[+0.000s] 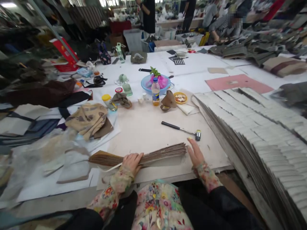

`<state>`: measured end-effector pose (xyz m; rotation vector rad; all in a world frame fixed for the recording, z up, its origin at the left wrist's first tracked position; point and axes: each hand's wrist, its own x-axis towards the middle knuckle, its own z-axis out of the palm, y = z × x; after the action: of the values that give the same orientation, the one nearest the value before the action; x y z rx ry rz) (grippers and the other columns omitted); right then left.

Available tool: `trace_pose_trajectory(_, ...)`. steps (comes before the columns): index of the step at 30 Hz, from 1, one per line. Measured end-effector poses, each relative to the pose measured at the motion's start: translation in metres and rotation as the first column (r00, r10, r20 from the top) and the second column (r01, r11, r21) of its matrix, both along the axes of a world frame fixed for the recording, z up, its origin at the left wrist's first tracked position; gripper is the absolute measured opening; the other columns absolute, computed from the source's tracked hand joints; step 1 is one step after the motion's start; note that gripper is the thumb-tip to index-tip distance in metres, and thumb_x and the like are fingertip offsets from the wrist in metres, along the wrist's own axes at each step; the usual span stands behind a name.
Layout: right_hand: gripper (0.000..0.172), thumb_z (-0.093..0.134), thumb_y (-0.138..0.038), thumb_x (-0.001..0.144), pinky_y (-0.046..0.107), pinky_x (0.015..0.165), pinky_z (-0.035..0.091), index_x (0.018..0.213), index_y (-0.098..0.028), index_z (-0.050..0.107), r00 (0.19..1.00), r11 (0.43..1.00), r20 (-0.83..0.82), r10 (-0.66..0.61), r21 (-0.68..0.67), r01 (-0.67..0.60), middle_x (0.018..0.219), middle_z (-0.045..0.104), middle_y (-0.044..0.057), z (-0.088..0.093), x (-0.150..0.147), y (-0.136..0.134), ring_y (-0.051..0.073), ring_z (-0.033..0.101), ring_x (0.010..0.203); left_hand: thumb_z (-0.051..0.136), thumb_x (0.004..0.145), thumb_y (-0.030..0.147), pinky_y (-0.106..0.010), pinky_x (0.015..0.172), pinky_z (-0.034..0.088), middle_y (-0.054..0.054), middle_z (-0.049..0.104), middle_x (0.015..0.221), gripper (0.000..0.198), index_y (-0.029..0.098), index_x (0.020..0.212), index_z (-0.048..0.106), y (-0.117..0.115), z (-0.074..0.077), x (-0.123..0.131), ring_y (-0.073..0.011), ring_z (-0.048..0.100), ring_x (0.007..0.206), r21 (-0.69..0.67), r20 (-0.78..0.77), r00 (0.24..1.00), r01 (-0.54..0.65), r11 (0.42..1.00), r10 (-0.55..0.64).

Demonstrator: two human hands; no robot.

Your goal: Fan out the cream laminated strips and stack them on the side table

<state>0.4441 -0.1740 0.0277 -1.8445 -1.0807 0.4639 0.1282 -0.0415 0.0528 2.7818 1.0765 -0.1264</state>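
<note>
On the pale board [141, 126] before you, your left hand [131, 163] clasps the stack of brown sheets [163, 154], whose unheld right end, just beside your spread, empty right hand [197, 155], could splay if that hand bumps it.

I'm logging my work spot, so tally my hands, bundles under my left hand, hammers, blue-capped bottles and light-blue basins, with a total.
Bare hands: 2, left hand and right hand
Fanned bundle of thin brown pieces: 1
Black-handled hammer with metal shaft: 1
Clear plastic bottle with blue cap: 1
Round light-blue basin: 1
Total: 6
</note>
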Motion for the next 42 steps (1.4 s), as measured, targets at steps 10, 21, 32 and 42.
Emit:
trace_pose_trajectory(10, 0.079, -0.003, -0.063, 0.079, 0.042, 0.102, 0.031, 0.132, -0.017, 0.033, 0.809, 0.998, -0.587, -0.046, -0.062, 0.011, 0.131, 0.043, 0.011, -0.041, -0.018, 0.020, 0.020, 0.037, 0.123, 0.053, 0.077, 0.034, -0.039, 0.095, 0.026, -0.007, 0.055, 0.118, 0.054, 0.023, 0.128, 0.039, -0.012, -0.009, -0.012, -0.0221, 0.047, 0.109, -0.002, 0.120, 0.992, 0.029, 1.000, -0.029)
trace_pose_trajectory(21, 0.066, 0.041, -0.055, 0.077, 0.046, 0.106, 0.020, 0.131, -0.018, 0.034, 0.894, 0.955, 0.336, 0.295, -0.123, -0.269, 0.134, 0.038, 0.012, 0.011, -0.056, 0.025, 0.025, 0.030, 0.126, 0.051, 0.076, 0.029, -0.039, 0.090, 0.028, -0.008, 0.051, 0.119, 0.057, 0.019, 0.128, 0.030, -0.012, 0.002, -0.024, -0.0216, 0.044, 0.108, -0.081, 0.132, 0.987, 0.103, 0.991, -0.092)
trace_pose_trajectory(32, 0.044, 0.050, -0.020, 0.067, 0.039, 0.082, 0.041, 0.111, -0.020, 0.049, 0.378, 0.660, 0.547, 0.747, -0.543, -0.518, 0.106, 0.057, 0.008, 0.010, -0.076, 0.041, 0.023, 0.052, 0.096, 0.061, 0.062, 0.019, -0.039, 0.089, 0.033, -0.008, 0.054, 0.111, 0.051, 0.019, 0.111, 0.047, 0.049, 0.017, -0.113, -0.0252, 0.047, 0.104, -0.167, -0.098, 0.994, -0.056, 0.984, 0.040)
trace_pose_trajectory(42, 0.061, 0.053, -0.033, 0.072, 0.039, 0.078, 0.043, 0.129, -0.018, 0.036, 0.369, 0.571, 0.436, 0.821, -0.649, -0.503, 0.110, 0.056, 0.010, 0.009, -0.121, 0.062, 0.024, 0.056, 0.092, 0.060, 0.066, 0.022, -0.032, 0.094, 0.038, -0.009, 0.050, 0.120, 0.057, 0.018, 0.119, 0.042, 0.077, -0.004, -0.154, -0.0212, 0.045, 0.110, -0.239, 0.032, 0.998, -0.036, 0.970, 0.045)
